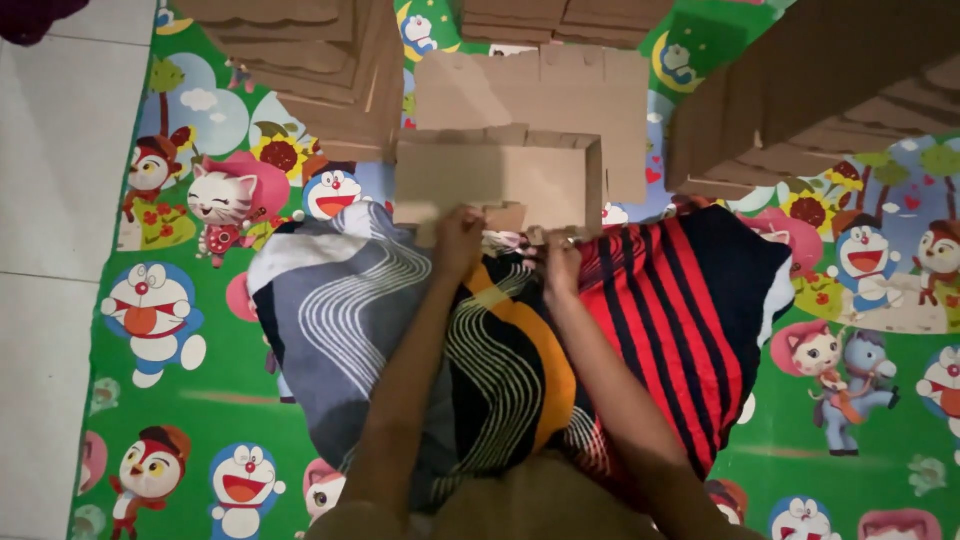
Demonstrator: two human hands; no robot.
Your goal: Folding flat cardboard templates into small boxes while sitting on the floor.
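Head view looks straight down on your two bare hands working at the near edge of a shallow brown cardboard box tray (pixel 500 180), half folded, which rests at twelve o'clock from your lap, partly on the striped pillow (pixel 640 330) in grey, orange, red and black that lies across your knees. Your left hand (pixel 458 240) has its fingers closed on the small cardboard flap at the tray's near wall, at about eleven o'clock; your right hand (pixel 560 258) pinches the same edge a little to the one o'clock side, fingers together on the board. To fold this well, you should keep both thumbs close to the crease, press the flap evenly so the wall stands square, and hold the tray steady against the pillow so it does not slide away from you. The tray holds nothing that shows; its floor is bare board, and a flat sheet of brown cardboard (pixel 560 90) lies beyond it at twelve o'clock, touching or just under it. Stacks of folded brown cardboard (pixel 300 60) sit at ten o'clock and more (pixel 800 80) at two o'clock, all on a green cartoon-printed floor mat (pixel 200 400) beside white floor tiles (pixel 50 200) at nine o'clock.
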